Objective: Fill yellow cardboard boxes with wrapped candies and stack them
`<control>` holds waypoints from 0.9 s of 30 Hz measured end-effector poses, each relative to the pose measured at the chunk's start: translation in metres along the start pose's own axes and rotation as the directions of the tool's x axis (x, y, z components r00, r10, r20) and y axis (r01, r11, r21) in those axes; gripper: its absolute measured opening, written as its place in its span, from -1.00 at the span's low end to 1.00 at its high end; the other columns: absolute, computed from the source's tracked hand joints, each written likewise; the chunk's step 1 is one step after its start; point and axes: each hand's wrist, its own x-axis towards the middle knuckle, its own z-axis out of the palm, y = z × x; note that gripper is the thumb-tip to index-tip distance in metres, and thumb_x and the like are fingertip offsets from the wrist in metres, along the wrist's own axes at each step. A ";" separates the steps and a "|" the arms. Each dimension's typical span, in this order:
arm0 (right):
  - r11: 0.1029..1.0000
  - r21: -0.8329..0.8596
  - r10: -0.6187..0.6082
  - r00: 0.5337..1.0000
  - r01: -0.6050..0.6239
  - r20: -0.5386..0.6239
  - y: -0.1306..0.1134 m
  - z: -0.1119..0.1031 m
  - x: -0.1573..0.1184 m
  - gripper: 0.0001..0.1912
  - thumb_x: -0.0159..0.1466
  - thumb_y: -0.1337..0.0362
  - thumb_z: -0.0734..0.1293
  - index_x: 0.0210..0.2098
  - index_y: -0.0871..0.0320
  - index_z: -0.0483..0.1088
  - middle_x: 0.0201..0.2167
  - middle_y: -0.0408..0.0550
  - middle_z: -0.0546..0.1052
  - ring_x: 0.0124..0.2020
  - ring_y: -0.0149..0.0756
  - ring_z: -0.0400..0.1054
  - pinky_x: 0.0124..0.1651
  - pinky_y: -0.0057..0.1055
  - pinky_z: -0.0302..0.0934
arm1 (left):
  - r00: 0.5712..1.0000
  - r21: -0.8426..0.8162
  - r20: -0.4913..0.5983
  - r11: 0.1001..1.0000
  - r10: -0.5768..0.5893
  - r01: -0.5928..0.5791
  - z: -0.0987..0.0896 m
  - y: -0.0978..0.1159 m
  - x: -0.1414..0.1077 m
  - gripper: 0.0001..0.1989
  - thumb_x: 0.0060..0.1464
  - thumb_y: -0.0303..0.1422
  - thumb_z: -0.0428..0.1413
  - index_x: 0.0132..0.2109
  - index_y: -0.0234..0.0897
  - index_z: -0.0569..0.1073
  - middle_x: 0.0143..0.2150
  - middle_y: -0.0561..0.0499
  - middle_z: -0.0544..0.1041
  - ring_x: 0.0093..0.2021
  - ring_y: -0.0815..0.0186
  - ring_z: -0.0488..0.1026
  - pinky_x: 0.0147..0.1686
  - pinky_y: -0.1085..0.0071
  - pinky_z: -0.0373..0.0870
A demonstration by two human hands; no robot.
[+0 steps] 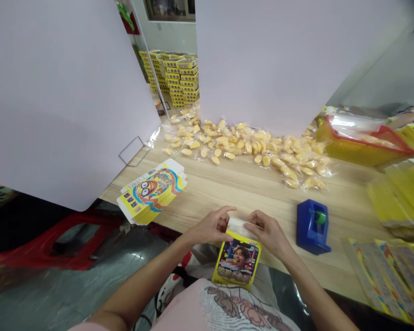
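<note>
While a blue tape dispenser (310, 227) is standing right of our fingers (255, 216), our left hand (210, 226) and right hand (267, 232) are pinching a clear packet (239, 227) at a yellow carton's (236, 262) mouth.

Yellow carton (236, 262) with a dark, multicoloured photo panel; clear packet (239, 227) above it; flat yellow carton blank (151, 193) with rainbow-striped arcs and a cartoon face; pale yellow pieces (234, 147) in clear wrappers; cobalt-blue tape dispenser (310, 230) with a green core; yellow mesh basket (364, 149) rimmed in red; light wood-grain surface (248, 184); red plastic stool (55, 243); pink top (227, 308) with a rust-and-grey floral print.
</note>
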 end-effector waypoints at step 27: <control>0.974 -0.132 -0.192 0.980 0.184 -0.054 -0.016 0.025 -0.029 -0.73 0.22 0.33 0.31 -0.07 0.07 0.30 -0.11 -0.04 0.46 -0.07 -0.20 0.36 -0.02 -0.25 0.25 | 0.971 0.308 -0.114 0.937 0.209 -0.166 0.009 -0.013 -0.012 -0.82 0.04 -0.32 0.21 -0.22 -0.32 0.55 -0.18 -0.07 0.45 -0.16 0.27 0.41 -0.21 0.43 0.33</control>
